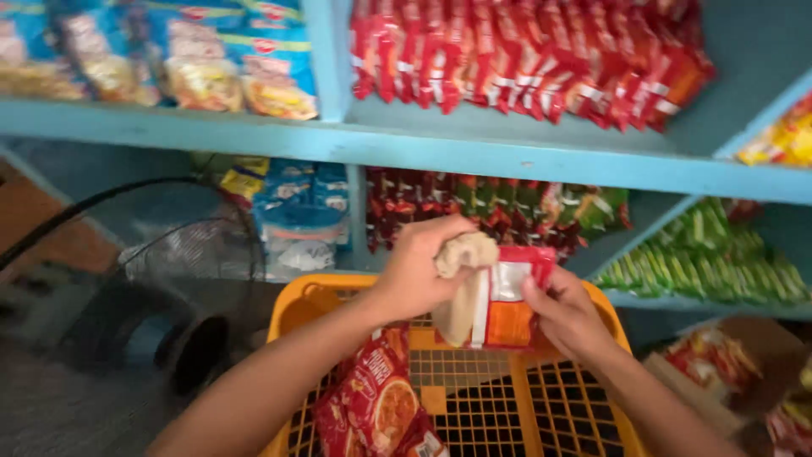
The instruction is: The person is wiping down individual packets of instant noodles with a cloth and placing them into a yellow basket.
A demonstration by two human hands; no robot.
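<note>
1. A person is standing at blue shelves (pixel 474 156) stocked with snack packets, looking down at both hands over an orange basket (pixel 315 298).
2. The left hand (pixel 419 267) is gripping a pale, beige lump (pixel 463 252) at the top of a red and orange packet (pixel 507 296), with fingers curled around it.
3. The right hand (pixel 565 315) is pinching the right edge of the same packet between thumb and fingers.
4. The packet is being held upright just above the far end of the basket, between the two hands.
5. Inside the basket, near and to the left, more red packets (pixel 376 402) are lying on the mesh bottom, below the left forearm.
6. On the top shelf, blue and yellow bags (pixel 194 55) are sitting at the left and a row of red packets (pixel 524 55) is standing at the right.
7. On the shelf below, dark red and green packets (pixel 499 207) are lined up just behind the hands, with green packets (pixel 710 254) farther right.
8. At the left, the wire guard of a fan (pixel 186 254) is showing, blurred.
9. At the near right, a cardboard box (pixel 744 355) is holding more bright packets.
</note>
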